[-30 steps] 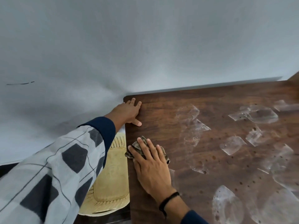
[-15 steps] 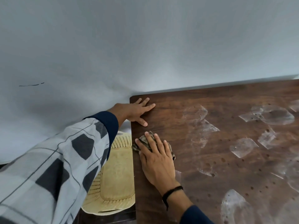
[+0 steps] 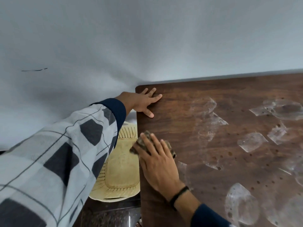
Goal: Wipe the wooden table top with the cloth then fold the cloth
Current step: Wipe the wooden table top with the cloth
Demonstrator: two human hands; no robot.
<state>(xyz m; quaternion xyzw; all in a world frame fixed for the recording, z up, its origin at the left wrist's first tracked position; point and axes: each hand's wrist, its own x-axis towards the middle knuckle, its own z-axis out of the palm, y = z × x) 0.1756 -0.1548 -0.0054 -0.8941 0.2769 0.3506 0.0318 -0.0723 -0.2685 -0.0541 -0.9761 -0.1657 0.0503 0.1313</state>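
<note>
Right hand [image 3: 158, 164], fingers spread and pressed flat on bunched cloth [image 3: 148, 141], at table's left edge, about 7 o'clock of view. Compared with a second ago, cloth sits slightly nearer the edge, one corner overhanging; stroke looks to be finishing at the rim (folding not begun). Wooden table top [image 3: 229, 161] carries pale residue patches [image 3: 250, 141] from 3 to 5 o'clock, seemingly unwiped. Pale perforated stool [image 3: 121, 166] below edge, 8 o'clock. Farther, left hand [image 3: 142, 102] braces far corner, fingers splayed flat, in the way of wiping that corner. Wall [image 3: 147, 38] beyond.
</note>
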